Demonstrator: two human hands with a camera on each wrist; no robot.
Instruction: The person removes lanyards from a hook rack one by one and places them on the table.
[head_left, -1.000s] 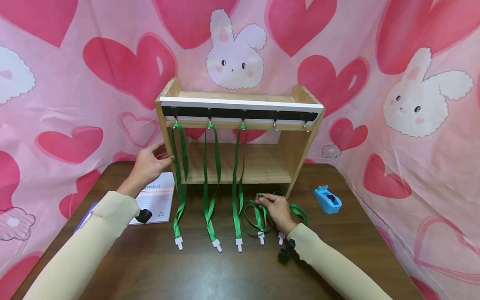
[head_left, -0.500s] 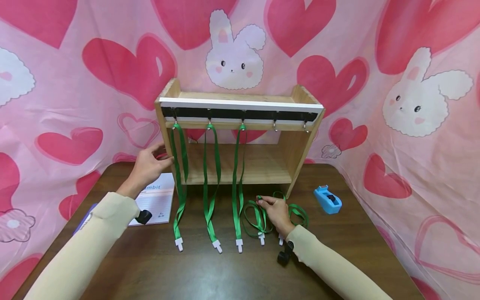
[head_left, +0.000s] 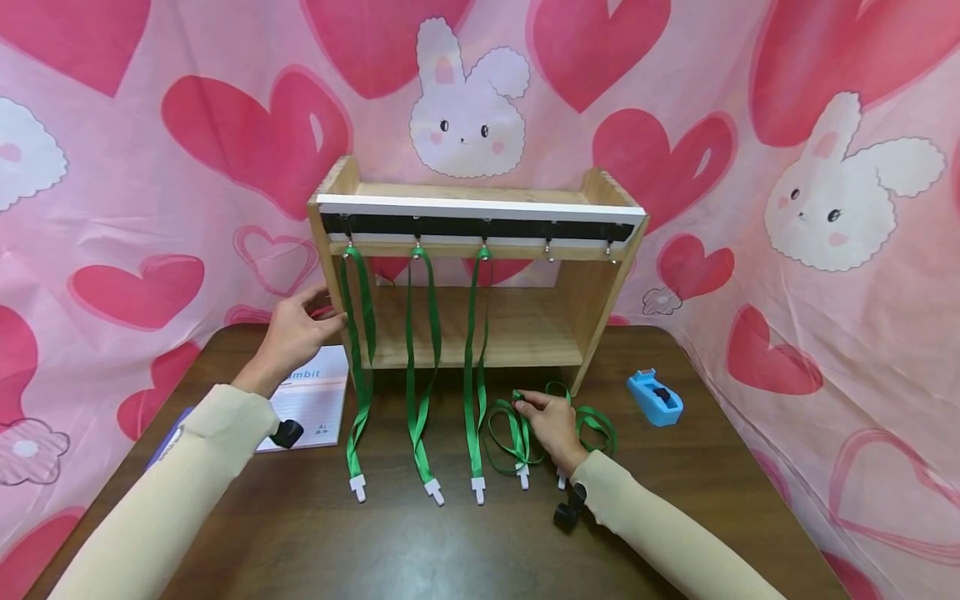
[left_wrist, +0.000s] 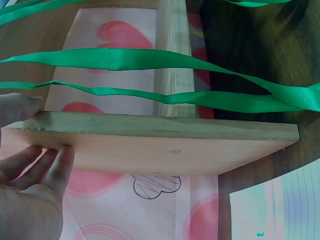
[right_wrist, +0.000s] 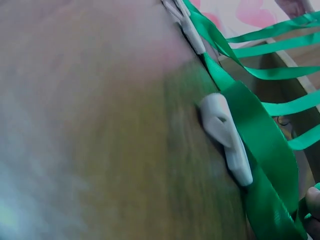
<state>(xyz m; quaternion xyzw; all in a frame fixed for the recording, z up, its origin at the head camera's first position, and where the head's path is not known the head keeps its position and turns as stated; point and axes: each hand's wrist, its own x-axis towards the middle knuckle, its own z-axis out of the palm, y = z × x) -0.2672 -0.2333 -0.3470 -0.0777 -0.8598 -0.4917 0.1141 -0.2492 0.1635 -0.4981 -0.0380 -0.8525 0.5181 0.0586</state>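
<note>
My left hand (head_left: 298,333) grips the left side panel (left_wrist: 170,125) of a small wooden shelf (head_left: 480,325), thumb at the front edge, fingers against the outer face. With thumb and fingertips, my right hand (head_left: 553,423) pinches the upper end of a loosely coiled green lanyard (head_left: 519,433) on the table. That lanyard's white clip (head_left: 522,477) points toward me. Another coiled green lanyard (head_left: 597,429) lies partly under and beyond my right hand. The shelf's left three hooks each carry a green lanyard (head_left: 420,333); the right two hooks (head_left: 550,250) hang bare.
The hung lanyards' clips (head_left: 478,490) reach down over the brown table (head_left: 420,550). A writing pad (head_left: 318,400) lies left of the shelf, with a purple-edged item (head_left: 168,437) beside it. On the right stands a blue tape dispenser (head_left: 656,400). A patterned pink cloth hangs behind.
My right wrist has dipped slightly and covers more of the rightmost clip. The pinch on the lanyard and my left hand's grip on the shelf stay as they were.
</note>
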